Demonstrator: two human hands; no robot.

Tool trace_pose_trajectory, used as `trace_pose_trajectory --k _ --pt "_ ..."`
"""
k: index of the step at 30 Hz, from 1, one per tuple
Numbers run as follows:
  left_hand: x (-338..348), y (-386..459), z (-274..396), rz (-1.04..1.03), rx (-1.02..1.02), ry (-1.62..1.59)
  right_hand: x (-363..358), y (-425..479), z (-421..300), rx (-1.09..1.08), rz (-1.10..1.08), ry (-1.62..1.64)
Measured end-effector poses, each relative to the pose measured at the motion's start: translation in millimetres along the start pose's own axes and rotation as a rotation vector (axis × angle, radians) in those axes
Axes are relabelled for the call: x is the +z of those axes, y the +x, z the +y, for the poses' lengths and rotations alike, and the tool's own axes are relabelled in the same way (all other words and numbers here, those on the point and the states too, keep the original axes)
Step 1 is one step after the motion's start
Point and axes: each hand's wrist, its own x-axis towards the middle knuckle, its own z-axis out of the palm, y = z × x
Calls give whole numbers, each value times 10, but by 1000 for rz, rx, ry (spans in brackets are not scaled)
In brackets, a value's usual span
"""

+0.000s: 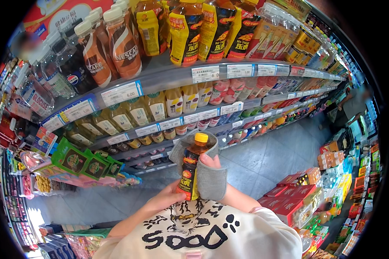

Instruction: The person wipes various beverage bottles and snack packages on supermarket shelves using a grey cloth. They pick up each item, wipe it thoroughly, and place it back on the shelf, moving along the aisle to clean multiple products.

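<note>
Before my chest stands a Hi-Tiger drink bottle (190,171) with a yellow cap and a black, yellow and red label, nearly upright. My left hand (170,196) grips it near the base, thumb across the label's lower edge. A grey cloth (211,181) curls behind the bottle's upper part and drapes over my right hand (210,160). Fingers of that hand show beside the bottle's neck, holding the cloth against it. The rest of the right hand is hidden under the fabric.
A curved drinks shelf (168,77) ahead bears more Hi-Tiger bottles (186,35), Nescafé bottles (123,48) and price tags. Green snack packs (73,158) stick out at left. Red cartons (287,200) are stacked at right on the grey tiled floor (262,152). A person (353,103) stands far right.
</note>
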Motion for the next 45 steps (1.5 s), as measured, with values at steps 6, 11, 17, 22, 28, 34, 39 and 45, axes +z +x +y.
trace_pose_trajectory --k 6,11,17,22,28,34,39,45 --pt "55 238 -8 -412 -35 -308 -264 6 -142 503 -168 466" --pt "203 266 -120 -160 -22 -192 -292 127 -299 266 -90 170" --pt "531 186 -5 320 81 213 -129 92 -172 53 38 -227" --pt "581 165 -86 480 302 363 -17 -31 29 -186 -34 -553" --pt "460 57 -185 358 133 41 -363 6 86 229 -383 -280" --pt "349 132 -346 -196 139 -499 -672 -51 218 627 -577 257" --pt "370 116 -352 -138 206 -451 -533 -60 66 460 -621 -210" --pt "412 76 -309 324 214 -165 -357 -203 119 267 -418 -318"
